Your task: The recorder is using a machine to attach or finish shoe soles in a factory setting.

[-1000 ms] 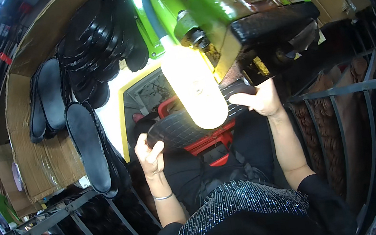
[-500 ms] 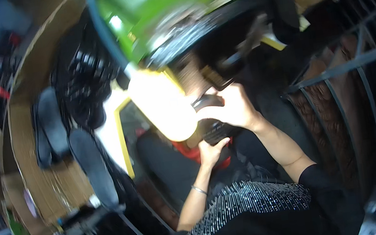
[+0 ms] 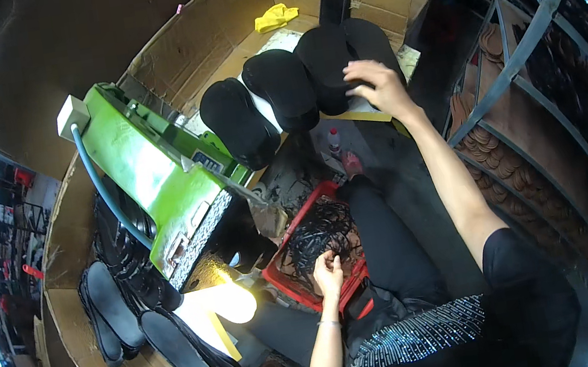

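A red basket (image 3: 294, 294) sits below the desk (image 3: 369, 116), beside the person's legs, and is heaped with a tangle of thin black strips (image 3: 311, 235). The left hand (image 3: 329, 273) is at the basket's near side, thumb and fingertips drawn together; whether they pinch a strip cannot be told. The right hand (image 3: 380, 87) is loosely spread, fingers bent, at the black soles (image 3: 325, 69) on the right of the desk's near edge; whether it touches them is unclear. The soles stand in a row of small stacks along that edge, overlapping at the right end.

Cardboard walls (image 3: 168, 54) rise behind the desk, enclosing a crumpled yellow cloth (image 3: 276, 17) and, behind the soles, a dark upright block (image 3: 334, 1) of unclear kind. More dark soles (image 3: 183, 356) lie at the left, partly cut off by the glaring lamp (image 3: 232, 301) and the green machine (image 3: 147, 164). The machine's underside is too dark to make out.
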Available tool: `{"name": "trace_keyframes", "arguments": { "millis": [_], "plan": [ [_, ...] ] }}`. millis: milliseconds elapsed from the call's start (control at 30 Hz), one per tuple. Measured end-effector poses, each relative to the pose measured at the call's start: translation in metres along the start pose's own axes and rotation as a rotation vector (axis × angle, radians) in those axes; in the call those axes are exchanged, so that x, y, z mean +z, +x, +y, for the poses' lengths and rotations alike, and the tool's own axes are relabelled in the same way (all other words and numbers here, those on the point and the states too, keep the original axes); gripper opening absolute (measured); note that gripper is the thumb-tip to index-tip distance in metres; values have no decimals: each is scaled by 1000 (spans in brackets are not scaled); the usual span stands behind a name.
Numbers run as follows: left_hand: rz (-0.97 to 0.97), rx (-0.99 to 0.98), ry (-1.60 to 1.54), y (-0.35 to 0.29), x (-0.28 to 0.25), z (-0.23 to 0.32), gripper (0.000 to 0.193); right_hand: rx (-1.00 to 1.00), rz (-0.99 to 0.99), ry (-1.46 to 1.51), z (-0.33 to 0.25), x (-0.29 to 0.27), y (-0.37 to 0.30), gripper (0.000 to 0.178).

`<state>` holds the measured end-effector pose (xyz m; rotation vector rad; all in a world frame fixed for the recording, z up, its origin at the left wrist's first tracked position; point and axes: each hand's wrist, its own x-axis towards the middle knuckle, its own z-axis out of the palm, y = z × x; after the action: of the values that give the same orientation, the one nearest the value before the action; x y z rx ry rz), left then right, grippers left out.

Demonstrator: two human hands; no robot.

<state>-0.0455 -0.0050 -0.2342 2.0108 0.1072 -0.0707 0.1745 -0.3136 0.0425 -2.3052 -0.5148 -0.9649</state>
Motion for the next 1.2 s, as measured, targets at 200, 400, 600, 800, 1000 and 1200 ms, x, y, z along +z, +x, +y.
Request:
{"name": "trace_keyframes", "arguments": {
  "millis": [200,400,600,800,1000,1200],
  "plan": [
    [305,218,126,15,-2,-30,12,143,289,34,2,0,-21,16],
    [74,50,-741,123,68,190,37,779,342,170,115,-35,-66,63],
    [-66,-382,-1168,215,85,338,94,1222,-32,436,75,-34,-27,93],
    [329,-555,-1133,234,102,363,48,1371,-122,593,87,-22,-19,100],
    [-56,-384,-1276,219,88,316,35,1360,-67,634,56,-15,-35,86],
    [-352,-463,-1210,157,85,298,38,1252,176,653,30,-30,-94,89]
  ]
}}
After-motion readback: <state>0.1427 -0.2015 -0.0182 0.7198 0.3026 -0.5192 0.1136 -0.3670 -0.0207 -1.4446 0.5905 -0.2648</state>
